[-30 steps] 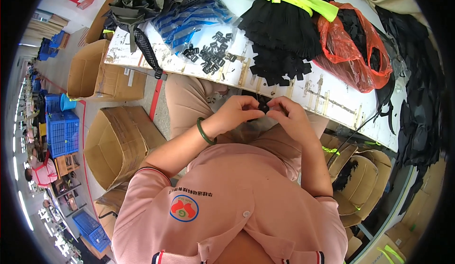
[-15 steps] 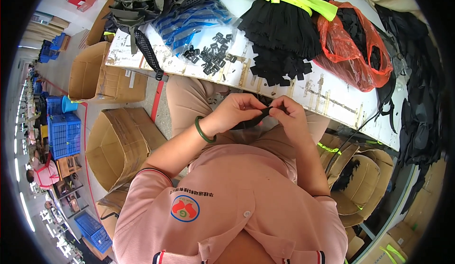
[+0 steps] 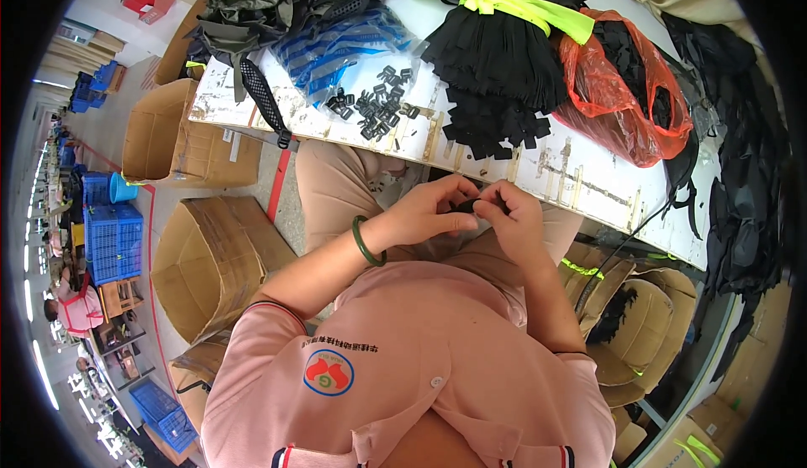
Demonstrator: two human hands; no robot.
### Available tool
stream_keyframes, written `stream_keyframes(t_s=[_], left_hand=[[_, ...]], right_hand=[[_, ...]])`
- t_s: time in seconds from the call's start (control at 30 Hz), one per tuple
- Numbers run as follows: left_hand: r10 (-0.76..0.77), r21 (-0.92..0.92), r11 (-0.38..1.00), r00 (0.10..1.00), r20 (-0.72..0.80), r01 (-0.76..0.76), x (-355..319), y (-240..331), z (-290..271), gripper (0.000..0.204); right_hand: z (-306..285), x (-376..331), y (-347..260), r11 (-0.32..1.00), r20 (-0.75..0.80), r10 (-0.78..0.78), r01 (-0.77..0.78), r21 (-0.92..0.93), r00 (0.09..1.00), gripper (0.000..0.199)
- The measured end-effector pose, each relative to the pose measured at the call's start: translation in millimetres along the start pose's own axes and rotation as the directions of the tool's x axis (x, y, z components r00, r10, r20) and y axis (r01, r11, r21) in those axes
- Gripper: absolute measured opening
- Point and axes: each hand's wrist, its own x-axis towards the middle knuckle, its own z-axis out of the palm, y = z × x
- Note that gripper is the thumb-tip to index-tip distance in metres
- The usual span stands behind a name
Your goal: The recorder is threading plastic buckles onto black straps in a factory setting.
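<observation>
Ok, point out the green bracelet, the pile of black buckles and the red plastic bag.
green bracelet [image 3: 366,243], head view, on its band at the left wrist.
pile of black buckles [image 3: 376,102], head view, middle of the heap.
red plastic bag [image 3: 632,132], head view, on its lower side.

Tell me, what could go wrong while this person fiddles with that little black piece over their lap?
The small black piece is pinched between the left hand and right hand above the lap, not over the table; a slip could drop it to the floor. The bundle of black straps overhangs the table's near edge and might slide off. The loose black buckles could scatter if bumped.
</observation>
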Motion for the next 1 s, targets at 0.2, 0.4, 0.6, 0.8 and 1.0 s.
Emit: stream_keyframes(t_s=[0.2,0.4,0.6,0.8,1.0], left_hand=[[-0.005,0.186,0.983,0.999,-0.034,0.011,0.3,-6.9,-5.6,0.014],[0.037,0.356,0.934,0.999,0.01,-0.038,3.9,0.6,5.2,0.015],[-0.08,0.266,0.962,0.996,0.038,0.067,8.3,-73.1,-20.5,0.02],[0.456,0.751,0.637,0.87,-0.188,-0.172,30.7,19.5,-17.4,0.022],[0.745,0.99,-0.126,0.654,0.134,-0.06,106.2,70.8,-65.7,0.024]], right_hand=[[-9.5,0.2,15.3,0.989,0.025,0.094,-0.096,0.114,0.995,0.004],[-29.7,4.7,16.1,0.651,0.234,0.292,-0.372,0.662,0.927,0.01],[-78.1,-1.8,-47.4,0.575,-0.045,-0.163,0.132,0.808,0.986,0.014],[-29.9,-5.8,6.1,0.998,0.013,0.021,-0.022,0.055,1.0,0.017],[29.9,5.8,32.5,0.99,0.1,-0.094,0.104,-0.099,0.991,0.023]])
